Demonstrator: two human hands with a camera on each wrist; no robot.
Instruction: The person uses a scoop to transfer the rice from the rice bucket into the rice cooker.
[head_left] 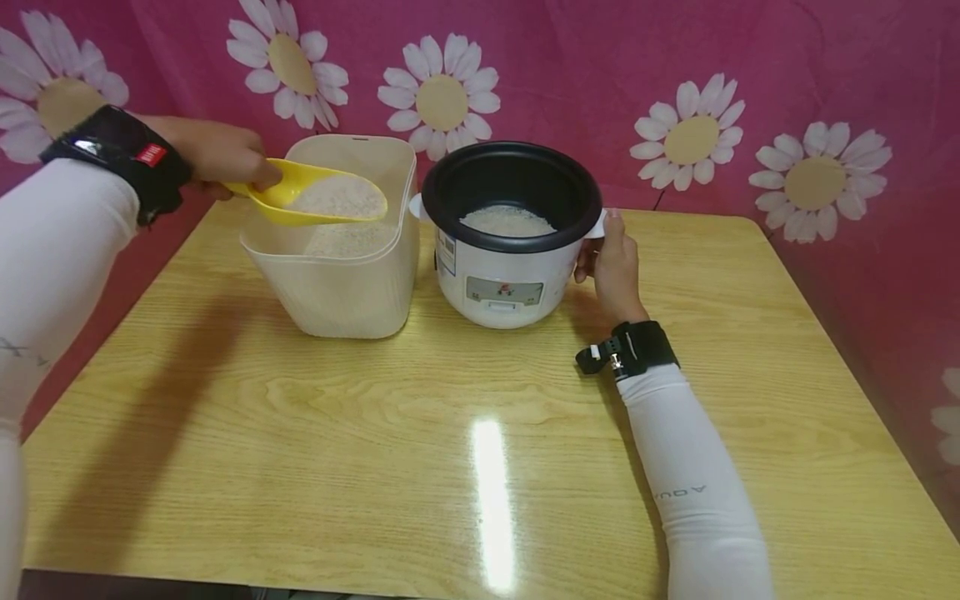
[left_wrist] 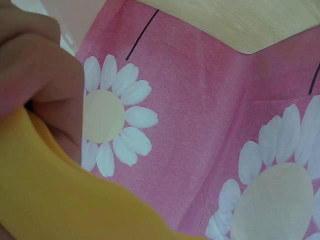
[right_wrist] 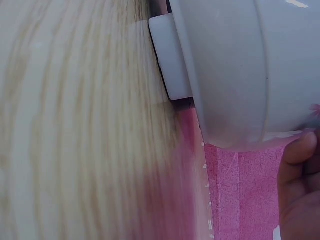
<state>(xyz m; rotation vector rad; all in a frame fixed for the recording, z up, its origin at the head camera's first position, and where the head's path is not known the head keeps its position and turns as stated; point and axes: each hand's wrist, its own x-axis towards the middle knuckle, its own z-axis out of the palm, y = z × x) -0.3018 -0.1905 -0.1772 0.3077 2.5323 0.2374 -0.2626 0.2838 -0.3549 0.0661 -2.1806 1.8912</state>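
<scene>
My left hand (head_left: 225, 156) grips the handle of a yellow scoop (head_left: 288, 179) heaped with rice (head_left: 341, 197). The scoop is held over the open top of a cream plastic bin (head_left: 345, 292), which has more rice inside. In the left wrist view the yellow scoop (left_wrist: 65, 185) fills the lower left, under curled fingers. To the right of the bin stands a white rice cooker (head_left: 502, 287) with a black inner rim and white rice (head_left: 508, 221) at its bottom. My right hand (head_left: 617, 265) holds the cooker's right side handle, thumb on top.
Everything stands on a light wood table (head_left: 375, 433). Close behind hangs a pink cloth (head_left: 555, 67) with large white daisies. The bin and the cooker stand side by side near the table's back edge. A bright reflection lies on the front of the tabletop.
</scene>
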